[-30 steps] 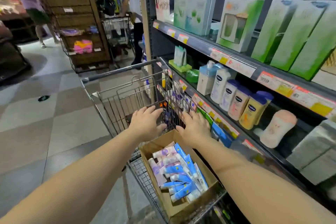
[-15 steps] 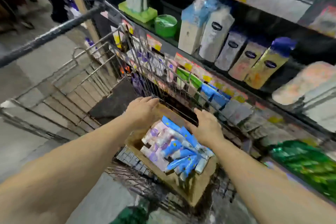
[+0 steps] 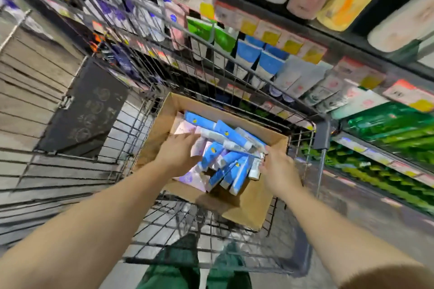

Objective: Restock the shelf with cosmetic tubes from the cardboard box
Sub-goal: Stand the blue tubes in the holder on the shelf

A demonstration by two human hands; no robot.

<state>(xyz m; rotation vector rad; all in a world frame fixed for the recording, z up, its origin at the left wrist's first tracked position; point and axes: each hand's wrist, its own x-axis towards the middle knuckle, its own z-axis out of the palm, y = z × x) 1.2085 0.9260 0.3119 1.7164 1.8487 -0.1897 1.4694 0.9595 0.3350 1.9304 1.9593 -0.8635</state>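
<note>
A shop aisle with a grey tiled floor (image 3: pixel 21 124) is on the left, seen through a wire shopping cart (image 3: pixel 77 171). Inside the cart stands an open cardboard box (image 3: pixel 249 209), full of blue and pink cosmetic tubes (image 3: pixel 231 132) lying in a loose pile. The left hand (image 3: pixel 178 152) lies flat on the tubes, fingers straight and together. The right hand (image 3: pixel 278 168) touches white tube caps at the right side of the pile; its fingers are blurred, so I cannot tell the grip. At the right, the shelf (image 3: pixel 293 42) holds standing tubes and bottles behind price labels.
</note>
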